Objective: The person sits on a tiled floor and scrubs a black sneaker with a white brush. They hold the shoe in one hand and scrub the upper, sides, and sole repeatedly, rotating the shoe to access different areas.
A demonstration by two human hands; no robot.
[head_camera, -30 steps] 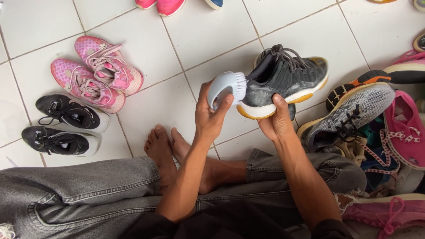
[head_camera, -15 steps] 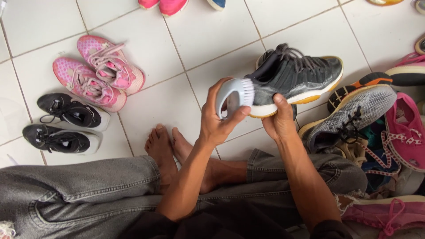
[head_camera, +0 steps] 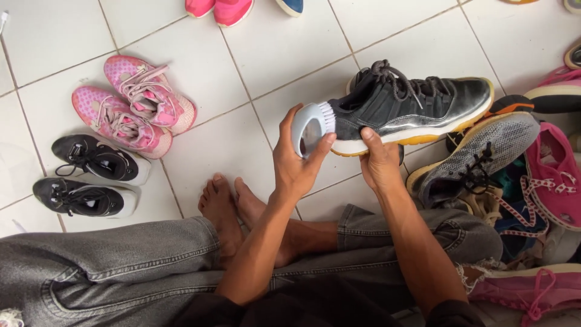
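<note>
Left hand [head_camera: 296,166], fingers curled round a light-blue handled brush [head_camera: 310,126]; bristles now against the heel of a black-and-grey sneaker [head_camera: 411,109].
Right hand [head_camera: 380,163] cups the sneaker's sole from below, holding it above the white tiled floor [head_camera: 200,145]. A second ago the brush stood just short of the heel and the sneaker sat more tilted; contact suggests scrubbing under way. Pink sneakers [head_camera: 130,103] unmoved.

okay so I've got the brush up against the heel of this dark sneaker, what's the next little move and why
Probably draw the brush in a short stroke along the heel toward the sole edge. Your left hand has its bristles pressed against the back of the dark sneaker, and your right hand steadies the shoe from underneath, lifted off the tile floor. That grip looks firm enough for a light scrub.
</note>
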